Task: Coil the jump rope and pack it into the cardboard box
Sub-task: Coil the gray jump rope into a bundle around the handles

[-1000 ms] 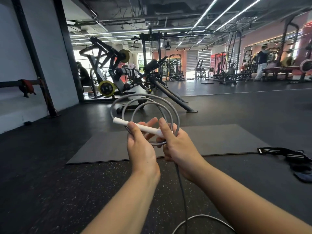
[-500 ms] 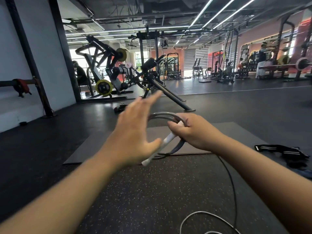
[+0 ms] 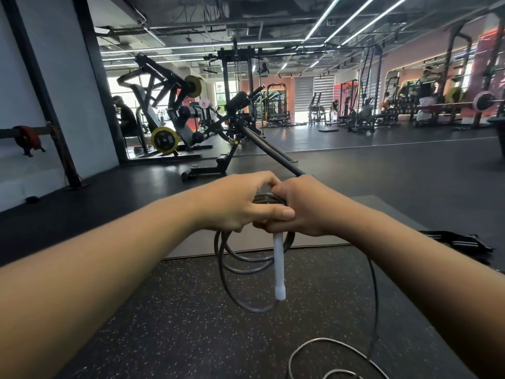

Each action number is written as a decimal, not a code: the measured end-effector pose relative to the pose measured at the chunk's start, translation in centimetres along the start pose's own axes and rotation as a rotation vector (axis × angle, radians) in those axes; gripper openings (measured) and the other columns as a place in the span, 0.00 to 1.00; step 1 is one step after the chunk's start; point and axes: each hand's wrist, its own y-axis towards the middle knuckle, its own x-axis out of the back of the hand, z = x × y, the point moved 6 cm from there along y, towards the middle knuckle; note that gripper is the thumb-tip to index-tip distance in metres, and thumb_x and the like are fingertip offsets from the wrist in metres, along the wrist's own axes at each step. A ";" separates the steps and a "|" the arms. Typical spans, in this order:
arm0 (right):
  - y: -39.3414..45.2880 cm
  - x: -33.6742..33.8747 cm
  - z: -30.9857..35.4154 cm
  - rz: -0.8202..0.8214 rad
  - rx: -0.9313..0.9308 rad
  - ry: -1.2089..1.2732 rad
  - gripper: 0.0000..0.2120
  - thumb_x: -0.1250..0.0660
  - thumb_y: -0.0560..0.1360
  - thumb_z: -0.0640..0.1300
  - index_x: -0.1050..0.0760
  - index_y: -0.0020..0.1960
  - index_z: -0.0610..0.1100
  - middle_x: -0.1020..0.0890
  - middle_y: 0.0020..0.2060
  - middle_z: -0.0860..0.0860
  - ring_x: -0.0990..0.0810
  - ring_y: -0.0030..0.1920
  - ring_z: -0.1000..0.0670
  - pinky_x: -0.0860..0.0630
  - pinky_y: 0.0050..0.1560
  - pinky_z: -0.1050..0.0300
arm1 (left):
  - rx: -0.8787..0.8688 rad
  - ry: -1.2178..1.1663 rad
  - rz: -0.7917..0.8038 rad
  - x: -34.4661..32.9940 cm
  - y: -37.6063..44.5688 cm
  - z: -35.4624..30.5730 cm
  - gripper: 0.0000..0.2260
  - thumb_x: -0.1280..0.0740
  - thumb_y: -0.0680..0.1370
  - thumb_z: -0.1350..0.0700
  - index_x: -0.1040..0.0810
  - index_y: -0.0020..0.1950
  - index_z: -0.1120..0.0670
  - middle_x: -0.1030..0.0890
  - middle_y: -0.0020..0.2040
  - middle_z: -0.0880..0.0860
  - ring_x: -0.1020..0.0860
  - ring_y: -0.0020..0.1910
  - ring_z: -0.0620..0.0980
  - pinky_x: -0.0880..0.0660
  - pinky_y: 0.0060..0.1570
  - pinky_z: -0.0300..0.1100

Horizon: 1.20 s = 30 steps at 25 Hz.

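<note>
Head camera, looking forward and down along two bare forearms. Half a second ago the left hand [image 3: 240, 203] was lifted away with fingers spread; it has now come back and closes over the top of the coil, meeting the right hand [image 3: 297, 212]. A second ago the coil stood upright above the hands; now its loops hang below them. This suggests another turn has just been gathered, so coiling is under way but unfinished.

Both hands grip the grey rubbery jump rope [image 3: 240, 258], fingers curled round the bunched loops, knuckles touching; the left thumb lies across the right hand's fingers. How tightly each finger closes is hidden. A slim white plastic handle [image 3: 279, 266] hangs straight down from beneath the right hand.

From under the right wrist, loose rope trails down to the dark speckled rubber floor [image 3: 169, 324], where slack lies curled near the right forearm. A grey exercise mat [image 3: 191, 250] lies beyond the hands. No cardboard box is visible.
</note>
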 end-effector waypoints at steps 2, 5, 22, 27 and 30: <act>0.0 0.0 -0.4 -0.039 -0.032 0.088 0.21 0.23 0.70 0.59 0.19 0.42 0.40 0.19 0.33 0.46 0.22 0.37 0.44 0.28 0.39 0.52 | -0.049 -0.049 -0.038 -0.6 -0.4 0.4 0.17 0.34 0.80 0.43 0.30 0.66 0.46 0.18 0.40 0.50 0.24 0.25 0.44 0.24 0.28 0.39; -0.1 0.1 -0.6 -0.082 -0.056 0.175 0.24 0.20 0.64 0.62 0.16 0.41 0.41 0.16 0.33 0.44 0.21 0.35 0.46 0.27 0.37 0.54 | -0.084 -0.043 -0.082 -1.2 -0.6 0.9 0.19 0.37 0.82 0.46 0.34 0.73 0.43 0.17 0.46 0.43 0.21 0.34 0.42 0.25 0.35 0.38; 0.4 -0.3 -1.1 -0.227 -0.016 0.289 0.27 0.18 0.63 0.59 0.34 0.27 0.48 0.33 0.24 0.52 0.39 0.28 0.52 0.42 0.29 0.56 | 0.043 -0.096 -0.092 -0.6 -1.3 2.6 0.14 0.35 0.81 0.43 0.30 0.62 0.48 0.15 0.46 0.46 0.25 0.27 0.32 0.31 0.29 0.31; 0.4 0.5 -0.6 -0.273 0.073 0.198 0.30 0.20 0.61 0.64 0.38 0.26 0.49 0.37 0.23 0.54 0.41 0.27 0.52 0.44 0.29 0.55 | 0.059 -0.087 -0.135 -0.7 -1.3 2.6 0.12 0.39 0.83 0.44 0.23 0.58 0.51 0.24 0.35 0.45 0.27 0.23 0.34 0.34 0.25 0.30; 0.5 0.6 -0.1 -0.267 0.097 0.166 0.29 0.22 0.61 0.68 0.35 0.28 0.50 0.35 0.22 0.54 0.39 0.26 0.53 0.43 0.28 0.57 | 0.085 -0.106 -0.125 -0.5 -1.2 3.1 0.11 0.37 0.82 0.46 0.23 0.55 0.52 0.25 0.33 0.46 0.30 0.21 0.36 0.35 0.24 0.31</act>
